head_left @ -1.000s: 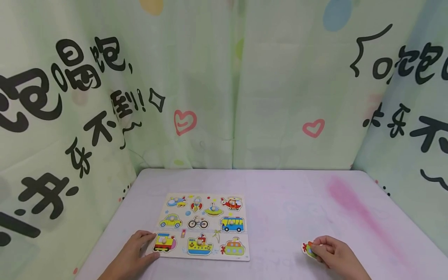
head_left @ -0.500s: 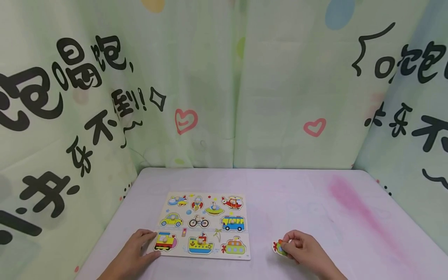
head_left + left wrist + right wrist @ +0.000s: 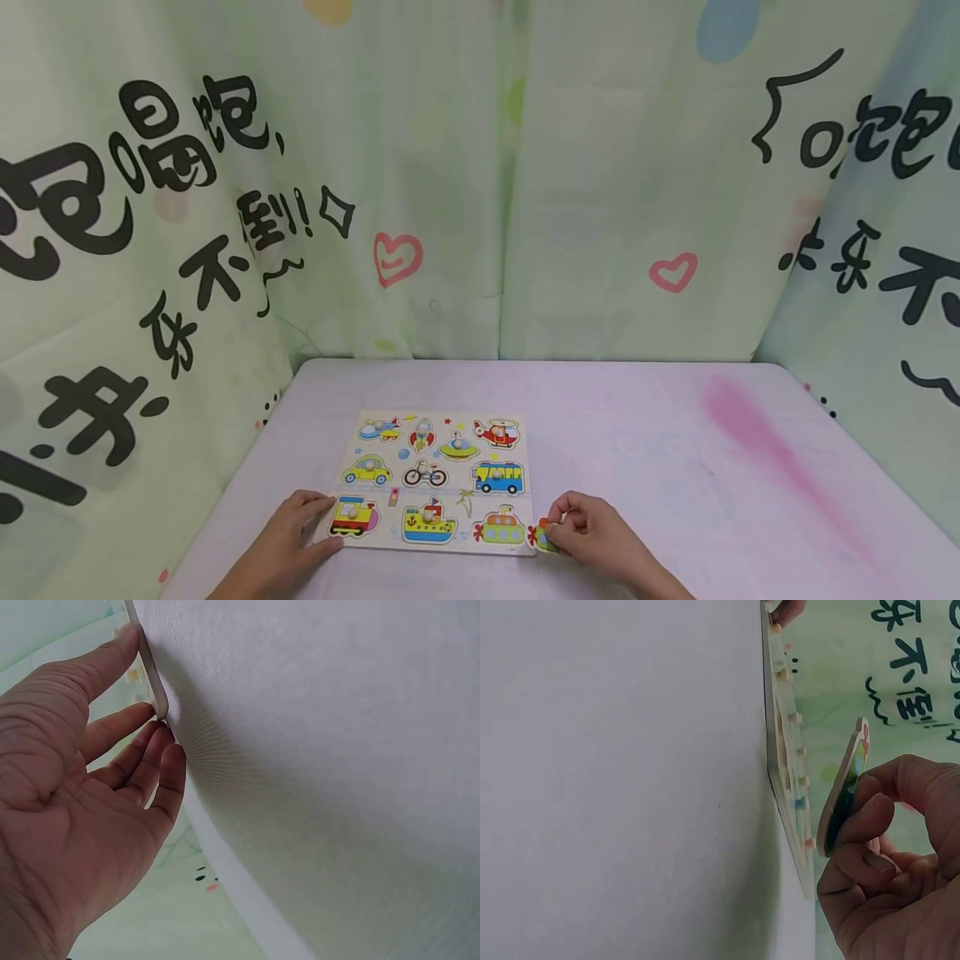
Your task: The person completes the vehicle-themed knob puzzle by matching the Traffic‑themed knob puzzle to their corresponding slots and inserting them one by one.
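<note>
A knobbed wooden puzzle board point(image 3: 390, 525) with vehicle pictures lies on the left half of the table. My left hand point(image 3: 288, 542) holds its near left corner between thumb and fingers, as the left wrist view point(image 3: 90, 765) also shows. My right hand point(image 3: 596, 533) pinches a green submarine puzzle piece point(image 3: 542, 537) at the board's near right corner. Beside it on the board is the submarine picture point(image 3: 498, 527). In the right wrist view the held piece point(image 3: 847, 787) is tilted and stands apart from the board point(image 3: 771, 720). My fingers hide part of the piece.
The pale table point(image 3: 675, 467) carries a pink smear point(image 3: 772, 450) at its right. A light green curtain point(image 3: 585, 208) with black characters and hearts encloses the back and both sides. Several knobs stick up from the board.
My right hand has moved left across the table with the submarine puzzle piece, from well right of the board to its near right corner. My left hand has stayed at the board.
</note>
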Demonstrator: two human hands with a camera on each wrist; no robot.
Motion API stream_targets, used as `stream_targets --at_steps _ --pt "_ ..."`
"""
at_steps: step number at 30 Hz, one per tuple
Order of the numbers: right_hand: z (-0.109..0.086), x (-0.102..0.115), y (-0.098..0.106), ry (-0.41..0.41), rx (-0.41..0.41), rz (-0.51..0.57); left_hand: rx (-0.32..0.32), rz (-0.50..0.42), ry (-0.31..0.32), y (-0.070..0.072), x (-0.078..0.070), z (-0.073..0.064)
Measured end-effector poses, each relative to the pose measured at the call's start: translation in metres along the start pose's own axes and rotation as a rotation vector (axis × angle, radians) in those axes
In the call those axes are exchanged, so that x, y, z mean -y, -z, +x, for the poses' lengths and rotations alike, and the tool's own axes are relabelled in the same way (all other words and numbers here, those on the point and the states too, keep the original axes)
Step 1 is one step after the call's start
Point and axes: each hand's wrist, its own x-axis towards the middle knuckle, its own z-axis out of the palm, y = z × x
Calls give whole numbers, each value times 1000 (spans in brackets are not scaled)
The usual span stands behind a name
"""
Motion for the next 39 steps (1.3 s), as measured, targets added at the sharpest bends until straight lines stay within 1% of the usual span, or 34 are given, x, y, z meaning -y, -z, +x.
stream_targets --at_steps 9,16,21,28,35,39 --pt "11 11 -18 61 40 -7 -2 4 -10 0 1 -1" --pt "24 13 -28 140 55 -79 -10 5 -15 0 2 -2" --pt "30 17 -36 175 64 -120 -5 7 -12 0 2 -1" --pt "38 21 -45 159 66 -185 -21 6 -28 -1 3 -2" --pt "44 22 -51 143 54 -231 -11 3 -12 0 2 -2" --pt "47 22 -51 138 56 -233 -5 -3 -14 0 1 -2"
